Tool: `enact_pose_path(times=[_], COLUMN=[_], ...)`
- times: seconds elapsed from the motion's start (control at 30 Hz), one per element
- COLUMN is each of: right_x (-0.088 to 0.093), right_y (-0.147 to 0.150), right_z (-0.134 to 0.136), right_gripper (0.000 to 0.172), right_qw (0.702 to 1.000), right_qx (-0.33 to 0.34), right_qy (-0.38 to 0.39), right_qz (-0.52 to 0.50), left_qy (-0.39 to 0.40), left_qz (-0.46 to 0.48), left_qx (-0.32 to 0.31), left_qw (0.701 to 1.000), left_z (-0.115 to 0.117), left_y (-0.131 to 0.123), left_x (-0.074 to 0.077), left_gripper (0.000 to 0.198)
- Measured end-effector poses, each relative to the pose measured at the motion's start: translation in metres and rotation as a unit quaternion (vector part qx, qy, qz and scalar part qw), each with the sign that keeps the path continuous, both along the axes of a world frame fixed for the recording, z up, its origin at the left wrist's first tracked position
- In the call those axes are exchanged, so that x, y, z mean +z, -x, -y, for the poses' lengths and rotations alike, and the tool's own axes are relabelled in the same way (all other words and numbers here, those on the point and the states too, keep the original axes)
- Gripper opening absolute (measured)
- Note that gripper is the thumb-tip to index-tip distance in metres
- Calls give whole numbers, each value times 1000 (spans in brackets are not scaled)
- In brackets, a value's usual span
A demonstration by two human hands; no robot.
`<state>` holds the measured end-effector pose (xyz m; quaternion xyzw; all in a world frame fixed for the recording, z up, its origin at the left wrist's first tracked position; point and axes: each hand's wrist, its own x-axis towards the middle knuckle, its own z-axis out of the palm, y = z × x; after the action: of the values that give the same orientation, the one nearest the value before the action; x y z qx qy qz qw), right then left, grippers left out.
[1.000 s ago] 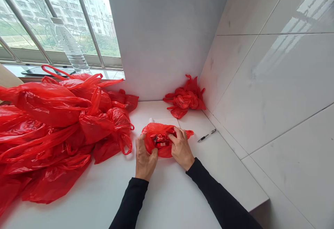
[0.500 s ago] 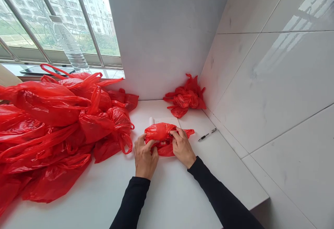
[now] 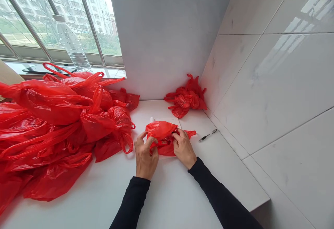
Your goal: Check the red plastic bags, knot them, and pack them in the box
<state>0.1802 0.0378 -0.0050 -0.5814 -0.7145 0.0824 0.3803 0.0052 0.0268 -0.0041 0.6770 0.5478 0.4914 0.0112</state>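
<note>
Between my hands a red plastic bag (image 3: 161, 129) stands on the white tabletop, its mouth spread toward me. Something dark with a small pale mark shows inside it; I cannot make out what it is. My left hand (image 3: 146, 154) pinches the bag's left edge with thumb and fingers. On the other side, my right hand (image 3: 183, 147) is closed on the right edge, its fingertips partly hidden in the folds. Behind the bag lies a white paper (image 3: 172, 120), mostly covered by it.
A large heap of red plastic bags (image 3: 52, 135) fills the left. Smaller crumpled red bags (image 3: 186, 98) lie in the back corner. A pen (image 3: 208, 135) rests right of my right hand. On the windowsill stands a clear water bottle (image 3: 74, 48). A tiled wall (image 3: 287, 83) borders the right.
The bag's upper edge has shifted slightly, and a little more of its back side stands up. Both hands keep their hold in nearly the same place. The whole view has moved slightly.
</note>
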Motion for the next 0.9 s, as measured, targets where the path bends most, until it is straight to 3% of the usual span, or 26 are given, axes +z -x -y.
enact_pose_path(times=[0.3, 0.5, 0.67, 0.9], right_x=[3, 2, 17, 28], right_y=[-1, -1, -14, -48], right_z=[3, 1, 2, 6], right_gripper=[44, 51, 45, 72], right_qw=[1000, 999, 995, 986], right_qx=[14, 18, 26, 135], right_qy=[12, -4, -56, 91], right_qz=[-23, -28, -84, -29], left_qy=[2, 4, 1, 0], left_qz=[-44, -35, -8, -15], left_qx=[-9, 1, 12, -15], left_qw=[999, 999, 1000, 1000], left_z=[-5, -4, -2, 0], left_y=[1, 0, 0, -3], left_x=[-10, -5, -2, -2], left_gripper=[55, 50, 45, 55])
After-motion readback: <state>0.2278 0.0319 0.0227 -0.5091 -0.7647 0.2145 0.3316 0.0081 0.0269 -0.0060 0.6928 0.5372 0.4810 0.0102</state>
